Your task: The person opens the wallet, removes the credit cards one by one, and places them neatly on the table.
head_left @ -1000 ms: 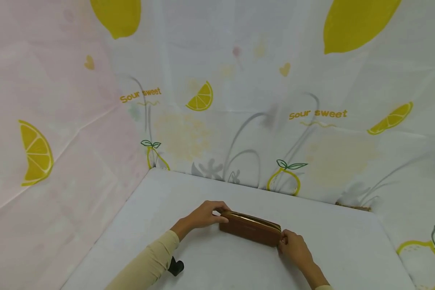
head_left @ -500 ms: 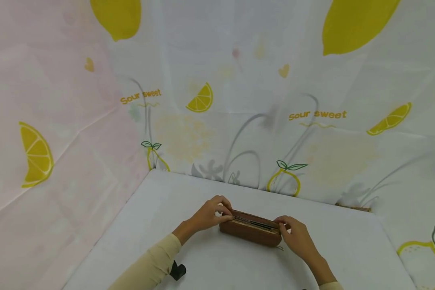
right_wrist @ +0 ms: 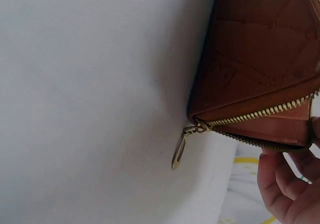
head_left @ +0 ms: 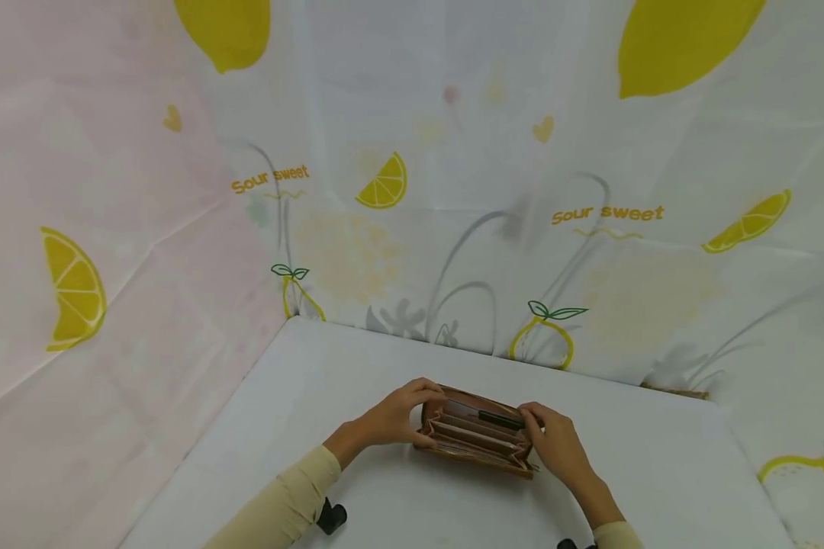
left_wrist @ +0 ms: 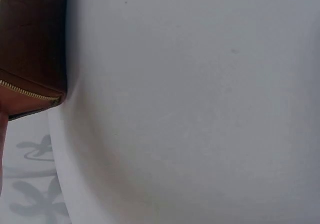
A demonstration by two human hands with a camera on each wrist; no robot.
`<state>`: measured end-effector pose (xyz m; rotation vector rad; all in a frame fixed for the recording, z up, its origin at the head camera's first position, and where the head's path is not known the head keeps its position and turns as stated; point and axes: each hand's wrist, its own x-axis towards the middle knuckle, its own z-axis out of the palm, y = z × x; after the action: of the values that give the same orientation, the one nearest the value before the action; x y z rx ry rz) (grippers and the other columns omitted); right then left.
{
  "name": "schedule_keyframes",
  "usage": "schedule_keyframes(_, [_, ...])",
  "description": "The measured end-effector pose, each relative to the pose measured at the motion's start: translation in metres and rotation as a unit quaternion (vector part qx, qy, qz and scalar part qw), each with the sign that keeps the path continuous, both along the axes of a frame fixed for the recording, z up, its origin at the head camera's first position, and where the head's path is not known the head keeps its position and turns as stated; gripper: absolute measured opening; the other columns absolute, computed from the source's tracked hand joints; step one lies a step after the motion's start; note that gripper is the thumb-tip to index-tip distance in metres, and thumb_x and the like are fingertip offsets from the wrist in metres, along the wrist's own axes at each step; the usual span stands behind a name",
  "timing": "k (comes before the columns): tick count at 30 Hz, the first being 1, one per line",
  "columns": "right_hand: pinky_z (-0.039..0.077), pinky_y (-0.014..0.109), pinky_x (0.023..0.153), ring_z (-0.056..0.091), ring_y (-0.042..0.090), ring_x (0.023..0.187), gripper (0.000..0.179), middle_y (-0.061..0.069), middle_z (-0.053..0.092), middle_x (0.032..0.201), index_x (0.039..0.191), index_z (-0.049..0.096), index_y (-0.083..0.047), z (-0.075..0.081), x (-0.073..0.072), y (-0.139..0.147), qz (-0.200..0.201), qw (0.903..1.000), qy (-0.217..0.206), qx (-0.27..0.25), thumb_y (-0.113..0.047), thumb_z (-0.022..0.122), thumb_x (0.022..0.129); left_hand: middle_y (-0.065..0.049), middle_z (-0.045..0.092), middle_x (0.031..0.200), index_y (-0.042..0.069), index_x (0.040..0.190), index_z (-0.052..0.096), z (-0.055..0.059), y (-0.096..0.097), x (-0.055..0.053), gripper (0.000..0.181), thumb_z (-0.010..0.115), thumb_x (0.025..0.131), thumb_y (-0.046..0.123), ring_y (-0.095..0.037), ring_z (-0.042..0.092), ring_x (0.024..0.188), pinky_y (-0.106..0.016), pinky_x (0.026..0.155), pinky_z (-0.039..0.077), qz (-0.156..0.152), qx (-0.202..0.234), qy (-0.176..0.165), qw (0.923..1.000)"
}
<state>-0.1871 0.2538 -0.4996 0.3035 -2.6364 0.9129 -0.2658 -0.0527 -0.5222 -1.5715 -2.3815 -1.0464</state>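
A brown zip-around wallet (head_left: 477,428) lies spread wide on the white table, its pale inner dividers facing up. Against its back inner wall sits a slim dark item (head_left: 500,419), too small to identify. My left hand (head_left: 393,416) grips the wallet's left end, thumb at the front edge and fingers at the back. At the back right corner, my right hand (head_left: 558,444) pinches the rim. Gold zipper teeth and a dangling zipper pull (right_wrist: 178,151) show in the right wrist view. Only a sliver of the left hand appears in the left wrist view.
The white table (head_left: 343,358) meets a lemon-print sheet (head_left: 467,252) behind and a pinkish sheet (head_left: 144,320) at the left. A black object (head_left: 332,517) shows beneath the left forearm, and another (head_left: 577,544) near the right wrist.
The wallet's mouth has spread from a narrow slit to wide, baring the dividers. My right hand has shifted from the zipper corner up to the back rim.
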Motion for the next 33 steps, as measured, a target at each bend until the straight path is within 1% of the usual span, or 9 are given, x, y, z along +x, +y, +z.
schedule_keyframes(3, [0.051,0.035,0.065,0.060,0.011,0.071,0.015,-0.001,0.069,0.085,0.103,0.072,-0.008,-0.001,-0.004,0.002,-0.007,0.9999,-0.010,-0.009,-0.010,0.058,0.099,-0.006,0.035,0.148,0.007,0.147,0.038,-0.003,-0.001,0.004,0.098,0.087,0.071,0.042,-0.022,0.034,0.136,-0.039,0.107,0.039,0.018,-0.034,-0.028,0.9989])
schedule_keyframes(6, [0.044,0.029,0.058,0.048,0.007,0.058,0.019,-0.006,0.061,0.069,0.106,0.072,-0.008,-0.002,-0.009,0.004,-0.014,0.9984,-0.047,-0.028,-0.016,0.055,0.101,-0.006,0.024,0.156,0.009,0.154,0.025,-0.005,-0.002,0.007,0.110,0.086,0.070,0.046,-0.024,0.025,0.142,-0.043,0.110,0.034,0.027,-0.055,-0.055,0.9966])
schedule_keyframes(9, [0.040,0.027,0.055,0.044,0.007,0.053,0.024,-0.006,0.053,0.060,0.108,0.070,-0.008,-0.003,-0.013,0.005,-0.019,0.9953,-0.083,-0.047,-0.022,0.052,0.103,-0.006,0.019,0.159,0.009,0.155,0.020,-0.005,-0.002,0.007,0.115,0.087,0.069,0.044,-0.023,0.021,0.144,-0.044,0.111,0.032,0.024,-0.058,-0.071,0.9955])
schedule_keyframes(12, [0.043,0.028,0.059,0.049,0.006,0.056,0.023,-0.007,0.055,0.062,0.108,0.071,-0.008,-0.004,-0.015,0.005,-0.023,0.9948,-0.085,-0.051,-0.022,0.053,0.103,-0.005,0.019,0.159,0.009,0.155,0.019,-0.005,-0.001,0.004,0.116,0.088,0.068,0.043,-0.022,0.022,0.143,-0.043,0.111,0.032,0.021,-0.055,-0.071,0.9958])
schedule_keyframes(17, [0.049,0.029,0.061,0.059,0.012,0.071,0.009,-0.002,0.065,0.082,0.101,0.072,-0.008,-0.004,-0.015,0.002,-0.024,0.9992,0.016,-0.026,-0.009,0.065,0.095,-0.006,0.024,0.155,0.006,0.154,0.021,-0.006,-0.001,0.001,0.116,0.089,0.067,0.042,-0.022,0.030,0.137,-0.041,0.110,0.034,0.014,-0.042,-0.055,0.9975])
schedule_keyframes(20, [0.052,0.028,0.061,0.059,0.017,0.080,0.012,0.001,0.065,0.089,0.096,0.072,-0.008,0.001,-0.015,-0.005,-0.010,0.9955,0.093,-0.018,-0.001,0.072,0.087,-0.006,0.026,0.154,0.006,0.153,0.022,-0.008,-0.002,0.000,0.115,0.089,0.067,0.042,-0.021,0.031,0.136,-0.039,0.109,0.035,0.013,-0.037,-0.057,0.9976])
schedule_keyframes(25, [0.053,0.026,0.061,0.059,0.015,0.079,0.024,0.001,0.064,0.088,0.093,0.071,-0.008,0.019,-0.016,-0.027,0.067,0.9862,0.151,-0.002,0.008,0.078,0.076,-0.007,0.029,0.152,0.005,0.153,0.023,-0.009,-0.003,-0.001,0.115,0.090,0.067,0.039,-0.021,0.034,0.133,-0.038,0.109,0.035,0.009,-0.028,-0.064,0.9975])
schedule_keyframes(28, [0.053,0.025,0.061,0.060,0.011,0.076,0.022,0.001,0.065,0.088,0.093,0.071,-0.006,0.024,-0.020,-0.042,0.110,0.9852,0.130,0.021,0.007,0.079,0.076,-0.009,0.031,0.150,0.003,0.152,0.024,-0.009,-0.004,-0.002,0.114,0.090,0.066,0.038,-0.022,0.035,0.132,-0.039,0.109,0.036,0.008,-0.024,-0.054,0.9982])
schedule_keyframes(33, [0.053,0.027,0.064,0.062,0.013,0.077,0.017,0.001,0.067,0.089,0.096,0.073,-0.005,0.022,-0.027,-0.059,0.134,0.9880,0.052,0.057,0.001,0.077,0.081,-0.010,0.032,0.148,0.002,0.151,0.024,-0.010,-0.002,-0.001,0.114,0.090,0.066,0.038,-0.022,0.037,0.130,-0.039,0.108,0.036,0.004,-0.023,-0.046,0.9987])
